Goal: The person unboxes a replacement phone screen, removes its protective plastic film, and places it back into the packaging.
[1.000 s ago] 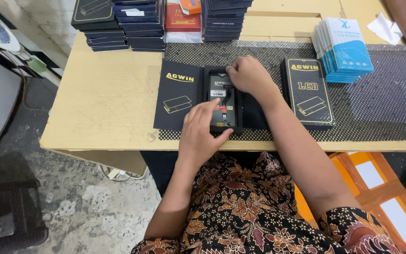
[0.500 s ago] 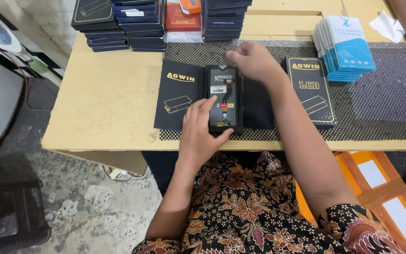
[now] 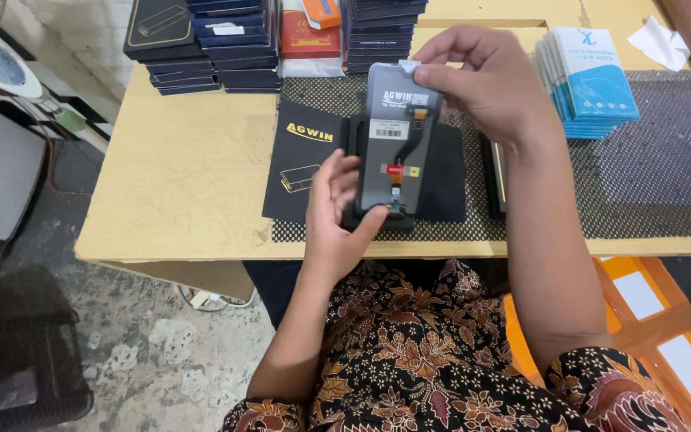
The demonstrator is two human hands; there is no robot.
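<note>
A dark phone screen panel (image 3: 397, 148) with stickers and a flex cable on its back is held up above an open black box (image 3: 441, 184). My right hand (image 3: 485, 84) pinches the panel's top edge. My left hand (image 3: 337, 212) supports its bottom edge with thumb and fingers. The box's black lid (image 3: 301, 164) with gold print lies flat to the left on the table. Another black box (image 3: 496, 172) is mostly hidden behind my right forearm.
Stacks of dark flat boxes (image 3: 229, 40) line the far edge of the wooden table (image 3: 177, 168). A pile of blue-and-white packets (image 3: 593, 80) sits at the right on a black mesh mat (image 3: 649, 160). Orange packets (image 3: 657, 320) lie below right.
The panel has been lifted out of the box and raised toward me, both hands rising with it. My left hand moved from pressing on the box to holding the panel's lower edge.
</note>
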